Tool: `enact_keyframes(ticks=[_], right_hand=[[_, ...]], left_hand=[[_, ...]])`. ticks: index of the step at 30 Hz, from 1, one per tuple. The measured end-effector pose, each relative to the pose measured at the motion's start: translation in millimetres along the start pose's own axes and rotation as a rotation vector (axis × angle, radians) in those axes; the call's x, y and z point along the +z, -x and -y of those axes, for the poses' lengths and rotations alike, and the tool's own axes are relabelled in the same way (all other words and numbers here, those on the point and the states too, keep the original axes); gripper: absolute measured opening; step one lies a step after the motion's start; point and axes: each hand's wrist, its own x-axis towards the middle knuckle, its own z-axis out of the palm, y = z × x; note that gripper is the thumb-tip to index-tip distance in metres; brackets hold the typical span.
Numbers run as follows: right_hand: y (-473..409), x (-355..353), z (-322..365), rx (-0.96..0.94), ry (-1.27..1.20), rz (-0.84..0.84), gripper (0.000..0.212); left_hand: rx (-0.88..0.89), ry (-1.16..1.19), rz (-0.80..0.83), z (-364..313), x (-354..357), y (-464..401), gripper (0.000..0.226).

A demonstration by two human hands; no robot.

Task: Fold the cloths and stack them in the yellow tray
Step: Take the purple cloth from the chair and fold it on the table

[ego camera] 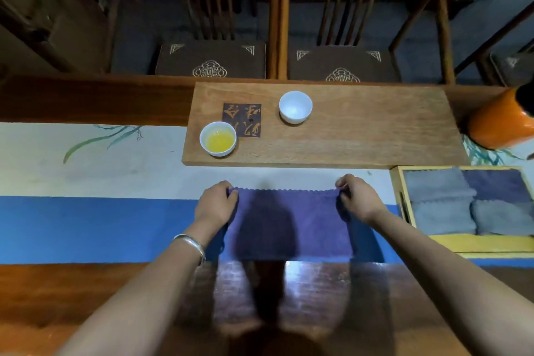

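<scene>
The person stands at the near edge of the table [86,292], both arms stretched out over it. A purple cloth [289,222] lies spread flat on the blue band of the table runner [86,228], its scalloped far edge reaching onto the runner's pale band. The left hand [215,205] pinches the cloth's far left corner, fingers curled round the edge; the right hand [358,199] pinches the far right corner the same way. A silver bangle [192,246] circles the left wrist.

At the table's right edge, just beside the right forearm, sits the yellow tray [491,244]. Inside it lie folded cloths side by side: grey ones [436,188] towards the left and near side, and a purple one [497,185] at the far right.

Beyond the cloth, a wooden board [361,130] rests across the runner towards the table's far edge. It bears a dark square panel with brush-style characters [242,120] that I cannot read. A white cup of yellow liquid [218,139] stands at the board's near left corner, touching that panel's corner; an empty white cup [295,107] stands just to the panel's right. An orange vessel [502,121] sits past the board's right end. Two wooden chairs with brown patterned cushions [211,59] face the table's far side.
</scene>
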Motion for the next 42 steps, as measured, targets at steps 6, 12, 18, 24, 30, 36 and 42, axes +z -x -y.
enact_keyframes(ticks=[6, 12, 18, 24, 30, 36, 42], right_hand=[[-2, 3, 0, 0.026, 0.034, -0.075, 0.01], [27, 12, 0, -0.141, 0.098, -0.193, 0.009], [84, 25, -17, -0.355, 0.179, -0.026, 0.029], [110, 41, -45, -0.376, 0.408, 0.103, 0.034], [111, 45, -36, -0.317, 0.316, 0.015, 0.021], [139, 42, -40, -0.329, 0.292, 0.029, 0.018], [166, 33, -47, -0.387, 0.202, 0.047, 0.014]], left_hand=[[-0.076, -0.047, -0.049, 4, 4, -5, 0.02], [-0.043, 0.073, -0.109, 27, 3, 20, 0.02], [0.254, 0.063, 0.095, 45, 15, 71, 0.024], [0.366, -0.162, 0.131, 58, 23, 88, 0.031], [0.299, -0.129, 0.07, 50, 25, 95, 0.016], [0.351, -0.079, 0.0, 60, 24, 134, 0.013], [0.316, 0.06, -0.015, 63, 17, 158, 0.004]])
